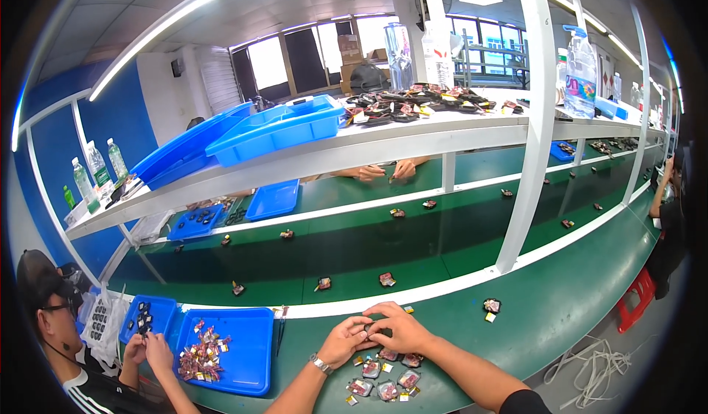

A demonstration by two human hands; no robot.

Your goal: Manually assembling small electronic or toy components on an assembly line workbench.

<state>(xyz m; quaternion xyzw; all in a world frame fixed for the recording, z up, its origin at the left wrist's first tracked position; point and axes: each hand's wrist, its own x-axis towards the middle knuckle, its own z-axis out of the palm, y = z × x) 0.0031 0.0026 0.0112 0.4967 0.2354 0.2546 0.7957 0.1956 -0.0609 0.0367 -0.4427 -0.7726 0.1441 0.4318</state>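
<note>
My left hand (342,342), with a metal watch on its wrist, and my right hand (400,330) meet over the green bench. Their fingertips pinch a small dark part (369,332), mostly hidden by the fingers. Just below lies a cluster of small electronic modules (387,390), with clear or grey casings, red-brown insides and yellow-white tabs. Part of that cluster sits under my right hand. A single dark module (492,308) with a white-yellow tab rests farther right on the bench.
A blue tray (254,348) of small red-and-yellow parts stands left, beside a co-worker's hands (147,351). Past a white rail, scattered modules lie on a green conveyor belt (346,266). White posts (525,134) hold a shelf with blue trays and bottles. Across the belt, another person's hands (383,171) show.
</note>
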